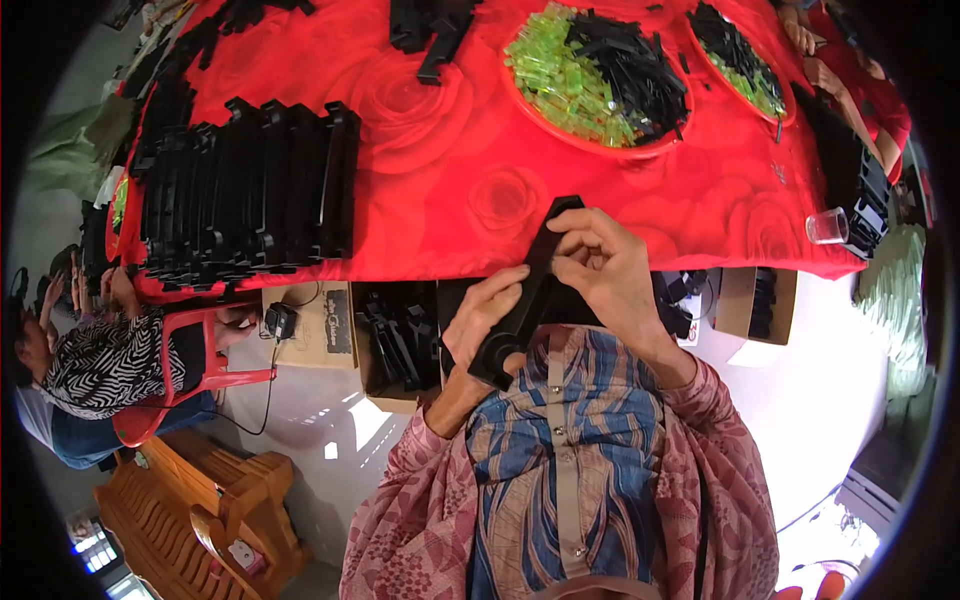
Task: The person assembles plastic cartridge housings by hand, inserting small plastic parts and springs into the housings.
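Observation:
A long black plastic part (524, 312) is held at a slant in front of my body, just off the table's near edge. It has a rounded recess at its lower end. My left hand (487, 312) is closed round the lower half, fingertips along its side. Near the upper end, my right hand (603, 262) grips the edge with bent fingers, its thumb and forefinger close together. Whether a small piece sits between those fingertips is too small to tell. A dense row of similar black plastic parts (250, 190) stands on the table to the left.
A red-flowered tablecloth (430, 220) covers the table. One orange basin (600, 148) and another basin (783, 112) hold green clear pieces and black strips. Below stands a box of black parts (400, 345). A clear cup (826, 227) lies near the right corner. Other people (95, 350) sit at both sides.

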A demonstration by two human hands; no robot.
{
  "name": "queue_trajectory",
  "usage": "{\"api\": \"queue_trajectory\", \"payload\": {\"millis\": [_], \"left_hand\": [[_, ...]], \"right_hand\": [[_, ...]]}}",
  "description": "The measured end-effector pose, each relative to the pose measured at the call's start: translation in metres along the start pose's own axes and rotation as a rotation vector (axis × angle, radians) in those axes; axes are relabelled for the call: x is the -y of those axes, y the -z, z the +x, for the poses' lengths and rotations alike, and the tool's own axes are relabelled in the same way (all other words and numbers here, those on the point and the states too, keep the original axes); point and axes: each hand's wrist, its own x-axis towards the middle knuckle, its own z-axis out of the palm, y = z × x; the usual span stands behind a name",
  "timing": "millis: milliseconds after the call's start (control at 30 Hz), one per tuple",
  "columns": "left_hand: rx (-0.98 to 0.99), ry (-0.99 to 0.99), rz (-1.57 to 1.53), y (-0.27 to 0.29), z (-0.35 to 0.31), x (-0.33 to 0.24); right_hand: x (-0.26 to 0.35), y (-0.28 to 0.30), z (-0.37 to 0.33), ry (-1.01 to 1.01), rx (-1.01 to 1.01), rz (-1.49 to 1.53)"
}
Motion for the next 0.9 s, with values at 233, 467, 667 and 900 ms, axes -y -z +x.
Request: {"api": "queue_trajectory", "payload": {"millis": [233,467,667,900], "left_hand": [[0.147,0.455,-0.379,0.004,0.005,-0.005],[0.092,1.035,-1.252,0.008,0.015,-0.005],[0.411,1.062,-0.932,0.012,0.044,-0.012],[0.368,0.848,-0.511,-0.004,0.033,-0.017]], "right_hand": [[-0.007,0.005,0.008,-0.026,-0.064,0.031],[-0.004,0.015,0.006,0.002,-0.010,-0.105],[-0.001,0.017,0.003,0.124,-0.006,-0.315],[-0.007,0.000,-0.002,0.352,-0.127,-0.665]]}}
